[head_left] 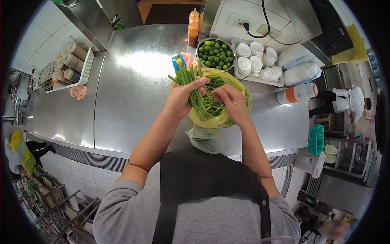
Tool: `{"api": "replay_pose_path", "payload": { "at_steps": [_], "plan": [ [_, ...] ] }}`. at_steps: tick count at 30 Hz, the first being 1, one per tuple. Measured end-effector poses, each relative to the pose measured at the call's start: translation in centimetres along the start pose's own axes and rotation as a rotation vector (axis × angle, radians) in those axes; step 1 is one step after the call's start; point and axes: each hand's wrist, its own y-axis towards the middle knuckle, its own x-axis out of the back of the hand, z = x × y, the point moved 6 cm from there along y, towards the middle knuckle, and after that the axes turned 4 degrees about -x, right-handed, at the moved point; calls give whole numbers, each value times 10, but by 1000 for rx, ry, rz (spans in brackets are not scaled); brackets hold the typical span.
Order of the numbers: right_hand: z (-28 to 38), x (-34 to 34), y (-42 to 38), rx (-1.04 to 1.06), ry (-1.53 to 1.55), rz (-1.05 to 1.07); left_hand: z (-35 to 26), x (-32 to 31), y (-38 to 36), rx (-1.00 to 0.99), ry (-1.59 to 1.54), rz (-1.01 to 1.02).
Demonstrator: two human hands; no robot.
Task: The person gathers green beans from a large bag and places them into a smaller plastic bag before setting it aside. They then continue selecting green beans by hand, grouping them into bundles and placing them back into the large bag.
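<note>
My left hand (179, 97) is closed around a bunch of long green beans (187, 79), its thumb lying across them. Close by on the right, my right hand (233, 102) has its fingers curled in a pinch; whether a bean is between the fingertips I cannot make out. Both hands are over an opened yellow plastic bag (247, 95) on the steel counter, with more green beans (214, 109) inside. A clear plastic bag (208, 140) with something green in it lies at the counter's near edge, just in front of my apron.
Behind the yellow bag stand a bowl of limes (215, 54) and a tray of stacked white cups (256, 57). Sauce bottles (193, 30) are at the back. A white basket of bottles (87, 67) sits left, a white-and-orange container (296, 94) right. Another person (351, 103) stands far right.
</note>
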Motion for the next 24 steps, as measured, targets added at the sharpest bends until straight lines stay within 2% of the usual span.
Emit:
{"api": "replay_pose_path", "payload": {
  "at_steps": [1,3,7,9,12,13,15,17,19,21,24],
  "plan": [
    [2,-2,-2,0,-1,-2,1,1,1,-10,-93,-22],
    [8,-6,-7,-33,218,31,0,2,3,-57,-95,-1],
    [8,-7,-7,-51,195,28,-4,0,1,-118,-78,9],
    [16,-10,-6,48,0,-15,-2,1,1,-117,-83,9],
    [20,-15,-3,63,-71,-13,2,2,3,-121,-81,-7],
    [20,-15,-2,63,-70,-13,2,4,3,-129,-73,-25],
    [31,-14,-3,206,-51,-16,1,8,7,-128,-84,-19],
    [41,-12,-6,231,31,-11,1,11,7,-129,-96,-15],
    [44,-9,-6,254,115,-9,7,11,5,-3,-86,-36],
    [31,-2,-4,131,344,-39,11,10,6,57,-110,-29],
    [35,0,-3,174,192,55,14,10,7,144,-104,2]
  ]
}}
